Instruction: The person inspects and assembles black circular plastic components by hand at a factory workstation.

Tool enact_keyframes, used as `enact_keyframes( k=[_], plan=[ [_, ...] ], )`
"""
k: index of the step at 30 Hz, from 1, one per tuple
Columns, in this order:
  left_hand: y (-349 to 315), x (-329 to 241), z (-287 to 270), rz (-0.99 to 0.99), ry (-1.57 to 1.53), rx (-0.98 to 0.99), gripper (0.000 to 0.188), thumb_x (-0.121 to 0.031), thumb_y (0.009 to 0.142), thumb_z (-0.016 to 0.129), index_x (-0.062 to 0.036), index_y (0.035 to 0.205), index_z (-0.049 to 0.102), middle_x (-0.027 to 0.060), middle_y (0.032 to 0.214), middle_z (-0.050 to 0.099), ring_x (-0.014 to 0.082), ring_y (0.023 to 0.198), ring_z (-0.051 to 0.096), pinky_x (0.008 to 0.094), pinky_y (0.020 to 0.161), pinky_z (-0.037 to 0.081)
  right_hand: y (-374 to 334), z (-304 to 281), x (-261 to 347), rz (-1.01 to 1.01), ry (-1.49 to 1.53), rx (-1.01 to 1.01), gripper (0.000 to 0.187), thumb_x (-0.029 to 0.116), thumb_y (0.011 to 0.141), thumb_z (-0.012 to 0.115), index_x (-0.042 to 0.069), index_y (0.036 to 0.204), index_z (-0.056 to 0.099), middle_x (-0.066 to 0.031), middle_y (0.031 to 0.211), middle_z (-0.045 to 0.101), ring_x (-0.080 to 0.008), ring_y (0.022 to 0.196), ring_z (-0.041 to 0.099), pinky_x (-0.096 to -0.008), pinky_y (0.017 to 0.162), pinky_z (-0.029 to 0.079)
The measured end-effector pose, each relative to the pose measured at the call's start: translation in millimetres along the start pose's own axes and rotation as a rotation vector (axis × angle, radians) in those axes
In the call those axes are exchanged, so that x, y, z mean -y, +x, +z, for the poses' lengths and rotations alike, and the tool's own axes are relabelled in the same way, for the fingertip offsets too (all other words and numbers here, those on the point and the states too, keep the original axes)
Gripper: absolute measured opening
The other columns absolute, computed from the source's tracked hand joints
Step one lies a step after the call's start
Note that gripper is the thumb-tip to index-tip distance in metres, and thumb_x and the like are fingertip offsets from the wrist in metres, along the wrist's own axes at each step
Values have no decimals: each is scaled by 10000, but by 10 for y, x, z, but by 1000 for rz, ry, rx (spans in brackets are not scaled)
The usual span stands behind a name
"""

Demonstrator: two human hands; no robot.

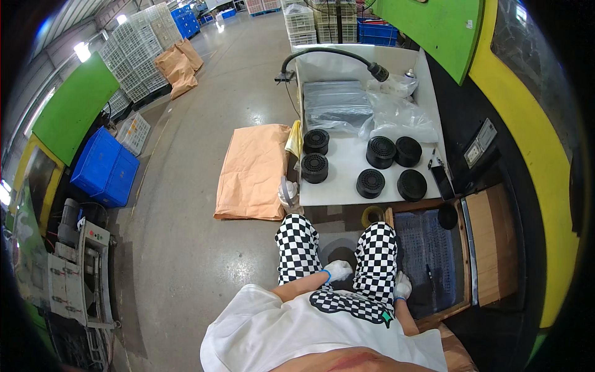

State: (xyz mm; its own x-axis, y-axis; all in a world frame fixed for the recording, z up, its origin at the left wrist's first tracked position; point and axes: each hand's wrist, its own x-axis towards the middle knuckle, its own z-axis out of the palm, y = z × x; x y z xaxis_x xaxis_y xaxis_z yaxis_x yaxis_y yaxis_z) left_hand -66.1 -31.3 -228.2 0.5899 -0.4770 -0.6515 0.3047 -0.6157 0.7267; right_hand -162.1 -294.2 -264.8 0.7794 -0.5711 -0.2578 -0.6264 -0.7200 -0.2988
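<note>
My left hand (339,271) wears a white glove and lies between my thighs, against the checkered trousers (299,248). Its fingers are too unclear to make out, and nothing shows in it. Beside my right thigh is my right hand (403,286), also gloved, close to the left rim of a wood-framed bin (469,257). Most of its fingers are hidden. Inside the bin, a black round part (447,217) sits near the far right corner, and a dark pen-like tool (429,271) lies lower down. Several black ribbed round parts, one being this near one (370,183), stand on the white worktable (338,195).
A gooseneck lamp (378,71) arches over plastic bags (403,118) and a grey stack (336,102). Left of the table are a large brown paper sack (251,173) and a white cup-like object (289,192). Blue crates (106,167) and a machine (80,266) stand farther left.
</note>
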Motion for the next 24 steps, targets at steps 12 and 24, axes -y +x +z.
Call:
enact_keyframes(
  k=[12, 24],
  plan=[
    [19, 40, 21, 23, -29, 8, 238, -261, 760, 493, -50, 807, 595, 39, 633, 577, 143, 546, 550, 274, 524, 447, -43, 6, -8, -68, 3, -105, 526, 386, 889, 247, -1, 796, 591, -222, 840, 585, -390, 785, 552, -455, 717, 425],
    [-97, -104, -5, 5, -51, 6, 225, -240, 769, 504, -36, 819, 583, 43, 648, 574, 137, 554, 555, 266, 532, 456, -46, -48, 26, -31, 0, -58, 558, 409, 881, 234, -3, 820, 605, -223, 871, 588, -379, 832, 558, -453, 739, 427]
  ],
)
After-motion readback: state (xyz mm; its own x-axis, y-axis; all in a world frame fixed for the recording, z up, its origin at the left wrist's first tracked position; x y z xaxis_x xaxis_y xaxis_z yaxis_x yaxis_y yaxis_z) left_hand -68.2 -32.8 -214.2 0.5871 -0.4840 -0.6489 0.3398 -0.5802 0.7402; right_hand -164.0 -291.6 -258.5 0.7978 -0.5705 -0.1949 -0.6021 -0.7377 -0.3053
